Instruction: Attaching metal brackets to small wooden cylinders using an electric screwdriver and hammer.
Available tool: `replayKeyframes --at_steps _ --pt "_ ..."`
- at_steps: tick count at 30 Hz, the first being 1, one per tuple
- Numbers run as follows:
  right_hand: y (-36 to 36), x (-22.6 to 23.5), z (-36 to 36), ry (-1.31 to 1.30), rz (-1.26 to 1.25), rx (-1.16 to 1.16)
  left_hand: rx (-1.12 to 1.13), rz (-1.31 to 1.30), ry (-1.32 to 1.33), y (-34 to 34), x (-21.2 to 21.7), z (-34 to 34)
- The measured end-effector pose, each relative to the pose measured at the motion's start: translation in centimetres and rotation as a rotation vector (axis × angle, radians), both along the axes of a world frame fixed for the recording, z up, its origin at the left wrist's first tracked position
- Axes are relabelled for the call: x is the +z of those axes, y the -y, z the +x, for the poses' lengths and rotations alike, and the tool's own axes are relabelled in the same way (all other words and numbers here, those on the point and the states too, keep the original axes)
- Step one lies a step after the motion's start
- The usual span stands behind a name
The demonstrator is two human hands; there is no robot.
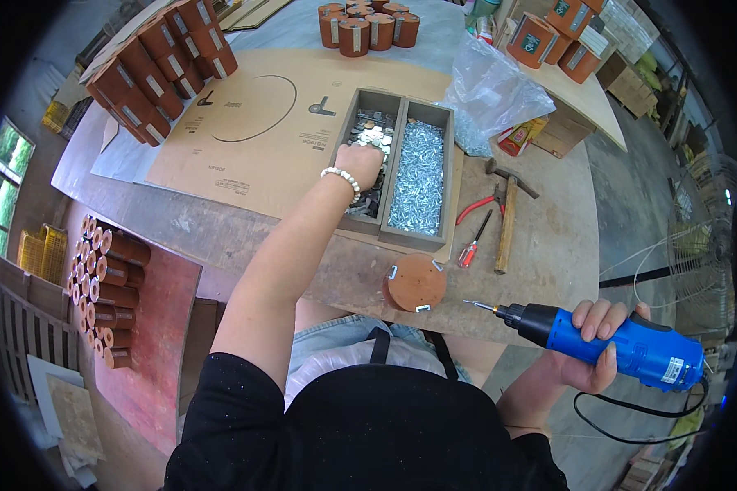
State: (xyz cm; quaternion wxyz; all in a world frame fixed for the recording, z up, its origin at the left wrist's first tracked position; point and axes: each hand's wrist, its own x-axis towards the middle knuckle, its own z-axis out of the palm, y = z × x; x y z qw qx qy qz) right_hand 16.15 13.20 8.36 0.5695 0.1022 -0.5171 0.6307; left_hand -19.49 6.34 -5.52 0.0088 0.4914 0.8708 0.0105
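- Brown cardboard [246, 164] spreads over the far left of the table [327, 282], left of the grey left tray [359, 225] and right tray [418, 240].
- The left hand [360, 164] reaches into the left tray among flat metal pieces [374, 137]; its fingertips are hidden — cannot tell whether they pinch anything.
- The blue power driver [565, 329] is at the near right, the right hand [585, 372] wrapped around it, its long axis running left–right, bit pointing left.
- The terracotta-coloured round piece [418, 282] lies at the table's near edge, just left of the bit, not touching — near and right of the left hand, with tray walls between.
- Beyond the bit lie a hammer [507, 225], pliers [477, 206] and a screwdriver [467, 255].
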Motion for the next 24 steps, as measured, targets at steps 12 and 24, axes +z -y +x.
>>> replayKeyframes --at_steps 12,24 --pt "0.1 -0.1 0.5 -0.010 -0.016 -0.017 0.118 0.024 0.226 -0.5 -0.7 -0.8" --pt "0.4 0.1 0.9 0.001 -0.026 -0.040 0.004 0.094 0.235 -0.3 -1.3 -1.9"
